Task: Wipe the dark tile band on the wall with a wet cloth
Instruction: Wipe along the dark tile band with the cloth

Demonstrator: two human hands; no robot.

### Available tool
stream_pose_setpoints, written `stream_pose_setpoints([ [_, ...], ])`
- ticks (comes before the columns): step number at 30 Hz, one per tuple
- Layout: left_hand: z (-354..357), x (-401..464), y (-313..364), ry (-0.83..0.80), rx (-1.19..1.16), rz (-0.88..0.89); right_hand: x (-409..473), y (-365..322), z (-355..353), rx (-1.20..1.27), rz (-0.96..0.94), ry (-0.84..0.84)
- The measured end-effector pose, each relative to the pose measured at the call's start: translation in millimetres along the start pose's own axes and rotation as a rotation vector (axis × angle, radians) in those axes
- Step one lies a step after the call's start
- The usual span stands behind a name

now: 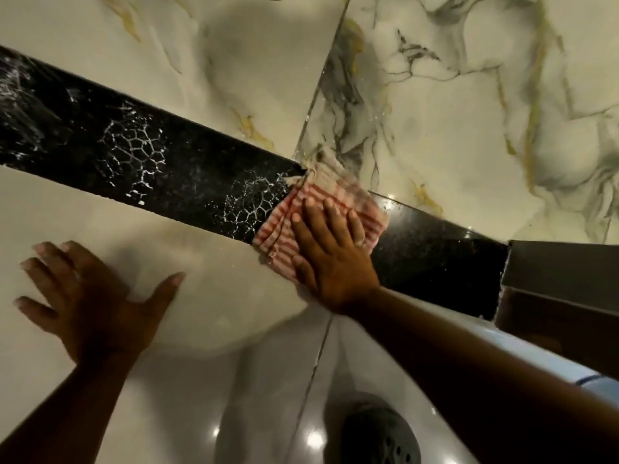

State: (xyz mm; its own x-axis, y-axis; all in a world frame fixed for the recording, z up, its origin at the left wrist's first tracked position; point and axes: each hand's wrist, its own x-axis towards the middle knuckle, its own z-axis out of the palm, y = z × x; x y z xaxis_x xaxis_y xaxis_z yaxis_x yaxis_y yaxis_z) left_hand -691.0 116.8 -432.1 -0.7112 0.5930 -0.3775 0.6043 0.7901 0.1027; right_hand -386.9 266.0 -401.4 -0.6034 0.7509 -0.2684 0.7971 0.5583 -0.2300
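1. One dark tile band (187, 169) runs diagonally across the wall, with pale marble-look tiles (469, 112) above and below it.
2. One cloth (321, 199), red and white striped, sits flat on the band right at the vertical tile joint.
3. My right hand (330, 252) is pressed on the cloth, palm down, fingers spread flat, not curled into a grip.
4. My left hand (90, 296) is open too, fingers splayed on the pale tile below the band, well apart from the cloth.
5. About three patches of white foam webbing (134, 152) are on the band left of the cloth; the stretch to the right looks glossy.
6. One dark round drain (382, 437) shows at the bottom.
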Motion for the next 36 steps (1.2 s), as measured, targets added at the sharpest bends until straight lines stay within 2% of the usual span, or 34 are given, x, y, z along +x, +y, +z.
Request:
stream_pose_setpoints([
  [2, -24.5, -13.0, 18.5, 0.052, 0.043, 0.058, 6.5, 13.4, -5.8, -0.075, -0.055, -0.016],
  [4, -30.2, -14.4, 21.3, 0.047, 0.080, 0.086, 9.1, 24.0, -7.9, -0.085, -0.022, 0.002],
  [9, -26.0, -15.3, 17.4, 0.053, 0.101, 0.101, -21.9, 23.8, 1.5, -0.024, 0.229, 0.069],
  [11, -25.4, -13.7, 17.3, 0.051, 0.115, 0.109, -45.6, -1.3, 9.2, -0.007, 0.171, 0.033],
  [14, -25.2, -13.6, 17.8, 0.057, 0.105, 0.107, -57.3, -63.8, 25.8, 0.050, -0.019, -0.007],
  [16, -24.2, -12.5, 16.9, 0.067, 0.099, 0.107, -22.9, -86.5, 26.3, 0.065, -0.103, -0.001],
  [19, -23.5, -13.6, 16.1, 0.069, 0.107, 0.109, 45.0, -68.5, 7.8, -0.005, -0.168, -0.013],
  [21, -23.6, -15.7, 16.7, 0.074, 0.100, 0.111, 64.9, -32.3, -4.3, -0.049, -0.085, -0.013],
  [24, -24.1, -14.9, 15.0, 0.082, 0.088, 0.101, 44.5, 9.1, -12.2, -0.057, 0.163, 0.009],
  [27, -22.8, -13.0, 15.9, 0.076, 0.075, 0.107, -0.7, 5.1, -4.5, -0.001, 0.293, -0.006],
  [30, -21.7, -13.4, 14.3, 0.082, 0.069, 0.113, -26.5, -62.4, 15.6, 0.063, 0.130, -0.064],
  [32, -21.4, -14.2, 13.5, 0.096, 0.071, 0.122, -7.9, -101.0, 19.6, 0.075, -0.016, -0.072],
  [36, -20.5, -14.0, 14.8, 0.103, 0.097, 0.116, 93.1, -95.2, -6.6, -0.060, -0.188, -0.079],
])
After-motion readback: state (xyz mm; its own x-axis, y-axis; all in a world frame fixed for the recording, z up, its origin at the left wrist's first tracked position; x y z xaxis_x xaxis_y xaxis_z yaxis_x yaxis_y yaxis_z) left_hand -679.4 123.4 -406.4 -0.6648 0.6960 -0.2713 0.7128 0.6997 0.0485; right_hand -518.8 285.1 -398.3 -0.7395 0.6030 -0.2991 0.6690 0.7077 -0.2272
